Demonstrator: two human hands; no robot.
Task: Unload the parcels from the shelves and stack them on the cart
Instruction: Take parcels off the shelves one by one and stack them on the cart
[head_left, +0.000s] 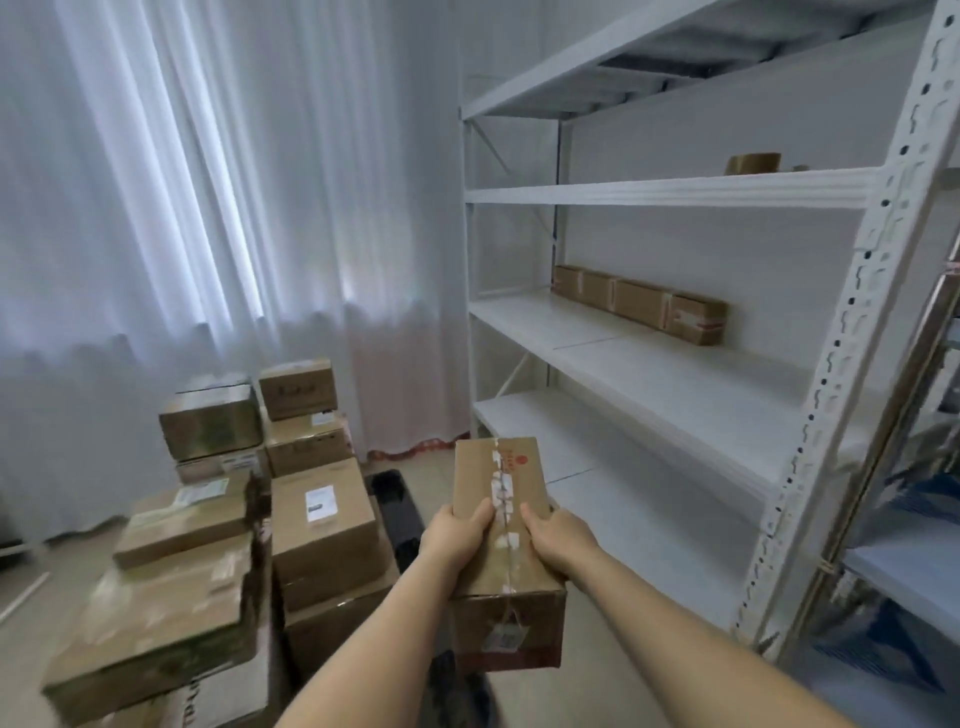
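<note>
A long brown parcel sits in the air in front of the white shelves, held by both hands: the left hand and right hand each have their grip curled round its sides, thumbs on top. Stacked parcels lie to the left; one long parcel rests on a shelf.

My left hand and right hand are bare, both forearms uncovered, no sleeves, rings or watch showing.
</note>
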